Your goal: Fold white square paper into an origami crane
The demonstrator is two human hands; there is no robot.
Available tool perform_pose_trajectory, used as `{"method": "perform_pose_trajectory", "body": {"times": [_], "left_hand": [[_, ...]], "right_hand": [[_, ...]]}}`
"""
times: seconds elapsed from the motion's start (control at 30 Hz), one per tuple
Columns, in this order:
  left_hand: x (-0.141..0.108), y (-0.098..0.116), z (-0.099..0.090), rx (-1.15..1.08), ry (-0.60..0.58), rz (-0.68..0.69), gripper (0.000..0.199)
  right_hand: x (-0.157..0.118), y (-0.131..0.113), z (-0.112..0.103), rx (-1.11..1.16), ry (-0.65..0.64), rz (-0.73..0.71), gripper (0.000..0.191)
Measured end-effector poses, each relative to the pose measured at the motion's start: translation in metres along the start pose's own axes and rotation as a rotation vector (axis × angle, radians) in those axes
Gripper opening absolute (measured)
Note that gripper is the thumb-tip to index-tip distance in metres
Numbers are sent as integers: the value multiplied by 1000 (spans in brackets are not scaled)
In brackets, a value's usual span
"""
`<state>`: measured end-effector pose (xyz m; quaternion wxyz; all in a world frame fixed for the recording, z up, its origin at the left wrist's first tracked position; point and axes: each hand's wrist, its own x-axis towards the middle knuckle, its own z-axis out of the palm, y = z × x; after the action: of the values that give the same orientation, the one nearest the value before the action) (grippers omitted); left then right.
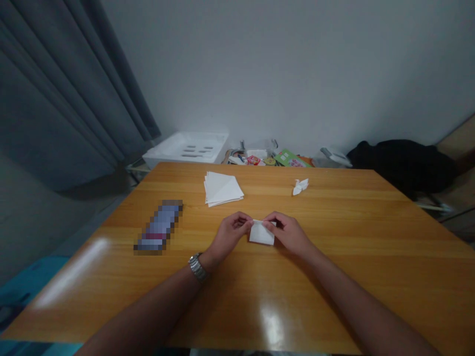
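A small folded piece of white paper (261, 234) is held just above or on the wooden table, in front of me. My left hand (233, 231) pinches its upper left corner between thumb and fingers. At the upper right, my right hand (290, 232) grips the same paper, with the thumb lying across its face. Beyond my left hand lies a stack of white paper sheets (223, 189). A folded white paper crane (300, 186) stands farther off, past my right hand.
The wooden table (352, 222) spans the view. On its left lies a pixelated, phone-like device (159, 227). Behind the far edge are a white plastic basin (189, 148), a green booklet (291, 158) and small packets. Black cloth (403, 163) is heaped at the right; a grey curtain (74, 74) hangs left.
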<state>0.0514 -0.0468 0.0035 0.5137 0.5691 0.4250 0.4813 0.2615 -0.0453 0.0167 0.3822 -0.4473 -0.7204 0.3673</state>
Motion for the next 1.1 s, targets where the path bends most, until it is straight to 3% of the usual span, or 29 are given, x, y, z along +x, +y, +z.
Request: {"method": "perform_pose_trajectory", "body": {"times": [0.57, 1.1], "left_hand": [[-5, -7, 0, 214, -49, 98, 18], [-7, -1, -1, 250, -56, 108, 23]], "right_hand": [[-4, -4, 4, -16, -118, 16, 20], [-4, -1, 4, 19, -168, 33, 24]]}}
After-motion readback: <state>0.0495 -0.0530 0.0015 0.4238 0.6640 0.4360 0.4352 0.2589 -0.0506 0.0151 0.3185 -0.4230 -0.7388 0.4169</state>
